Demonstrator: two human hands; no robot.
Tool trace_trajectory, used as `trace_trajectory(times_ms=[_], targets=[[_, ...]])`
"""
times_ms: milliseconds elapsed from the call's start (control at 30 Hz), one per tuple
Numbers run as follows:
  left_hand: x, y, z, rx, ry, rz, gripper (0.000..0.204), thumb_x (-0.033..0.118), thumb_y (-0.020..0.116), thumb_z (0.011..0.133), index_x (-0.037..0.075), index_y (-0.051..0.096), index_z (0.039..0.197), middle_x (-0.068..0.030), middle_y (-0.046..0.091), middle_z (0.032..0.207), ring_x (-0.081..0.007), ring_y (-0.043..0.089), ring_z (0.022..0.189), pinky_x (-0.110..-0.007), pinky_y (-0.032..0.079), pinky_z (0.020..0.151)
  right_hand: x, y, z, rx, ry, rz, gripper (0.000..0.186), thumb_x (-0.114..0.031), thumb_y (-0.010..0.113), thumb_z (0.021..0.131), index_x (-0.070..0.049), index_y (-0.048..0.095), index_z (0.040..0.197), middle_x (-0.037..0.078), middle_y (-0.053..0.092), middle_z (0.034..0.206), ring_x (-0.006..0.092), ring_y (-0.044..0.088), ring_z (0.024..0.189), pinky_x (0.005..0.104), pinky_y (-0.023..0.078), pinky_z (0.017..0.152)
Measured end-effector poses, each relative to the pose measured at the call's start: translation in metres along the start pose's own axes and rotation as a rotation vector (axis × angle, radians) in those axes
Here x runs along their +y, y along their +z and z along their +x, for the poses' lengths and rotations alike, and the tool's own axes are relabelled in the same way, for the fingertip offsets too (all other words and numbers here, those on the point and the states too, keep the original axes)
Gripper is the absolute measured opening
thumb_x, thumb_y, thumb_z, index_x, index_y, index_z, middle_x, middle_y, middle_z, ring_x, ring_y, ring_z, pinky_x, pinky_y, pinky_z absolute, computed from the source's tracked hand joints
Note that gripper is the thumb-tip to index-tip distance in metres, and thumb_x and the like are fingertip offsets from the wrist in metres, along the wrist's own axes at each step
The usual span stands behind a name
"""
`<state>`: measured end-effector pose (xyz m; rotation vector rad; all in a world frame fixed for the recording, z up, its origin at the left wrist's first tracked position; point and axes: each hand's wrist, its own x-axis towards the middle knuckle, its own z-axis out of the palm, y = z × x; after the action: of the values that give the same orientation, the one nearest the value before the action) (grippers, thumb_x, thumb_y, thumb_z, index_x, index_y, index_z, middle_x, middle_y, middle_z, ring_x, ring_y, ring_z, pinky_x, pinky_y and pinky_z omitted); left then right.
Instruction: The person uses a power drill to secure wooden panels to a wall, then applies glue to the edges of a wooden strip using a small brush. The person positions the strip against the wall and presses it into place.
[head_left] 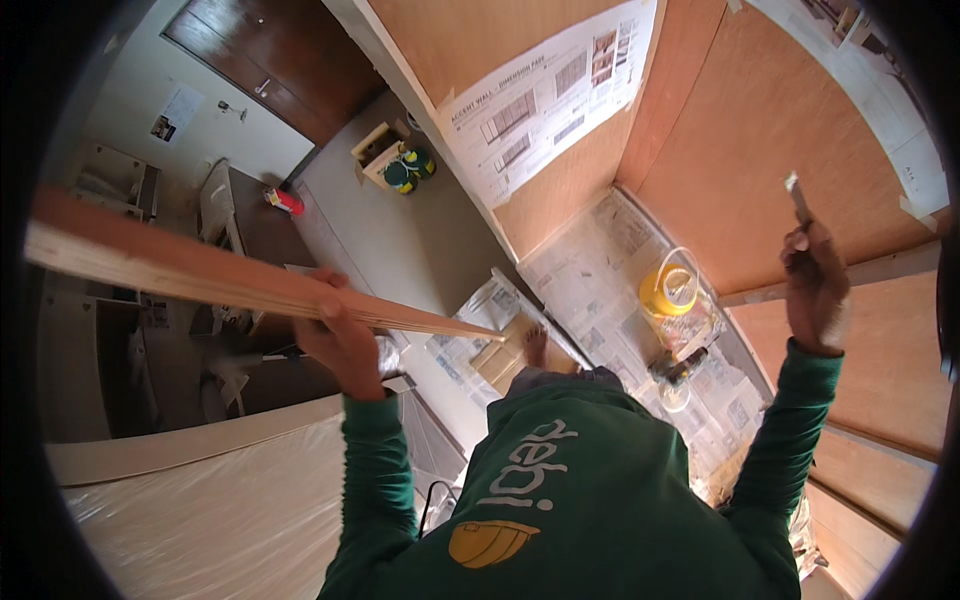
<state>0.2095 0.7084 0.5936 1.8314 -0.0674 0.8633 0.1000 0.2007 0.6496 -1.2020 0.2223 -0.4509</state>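
Note:
My left hand (342, 340) is wrapped round the edge of a long wooden plank (210, 275) with pale, layered edges. The plank runs from the far left, near the camera, down toward the floor in the middle. Raised at the right, my right hand (818, 285) grips a slim tool (797, 196) with a whitish tip; its exact kind is too small to tell. The tip points up, in front of a wood-faced panel (770, 160), and I cannot tell whether it touches.
On the paper-covered floor stand a yellow bucket (668, 291) and a dark power tool (684, 366). Cardboard (500, 365) lies by my foot. A printed sheet (550, 95) hangs on the partition. Farther off are green-yellow containers (405, 172) and a red cylinder (284, 201). Plastic-wrapped board (220, 510) lies lower left.

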Motion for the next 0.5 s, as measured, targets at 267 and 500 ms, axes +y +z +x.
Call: trace_trajectory(times_ms=[267, 500], targets=[[-0.166, -0.038, -0.14, -0.171, -0.124, 0.222, 0.067, 0.056, 0.048, 0.102, -0.009, 0.054, 0.115, -0.0173, 0.064, 0.102, -0.029, 0.065, 0.097, -0.041, 0.053, 0.089, 0.085, 0.014, -0.051, -0.017, 0.396, 0.02, 0.025, -0.018, 0.062, 0.098, 0.001, 0.065, 0.114, 0.003, 0.069, 0.094, 0.0118, 0.061, 0.089, 0.0266, 0.044, 0.083], [-0.173, -0.027, -0.085, 0.063, -0.198, 0.218, 0.066, 0.059, 0.051, 0.101, -0.006, 0.06, 0.099, -0.0161, 0.069, 0.09, -0.0315, 0.068, 0.083, -0.043, 0.056, 0.077, 0.122, 0.005, -0.077, -0.051, 0.569, -0.114, 0.02, -0.015, 0.063, 0.097, -0.001, 0.066, 0.11, 0.01, 0.075, 0.097, 0.0123, 0.064, 0.085, 0.0283, 0.047, 0.082]])
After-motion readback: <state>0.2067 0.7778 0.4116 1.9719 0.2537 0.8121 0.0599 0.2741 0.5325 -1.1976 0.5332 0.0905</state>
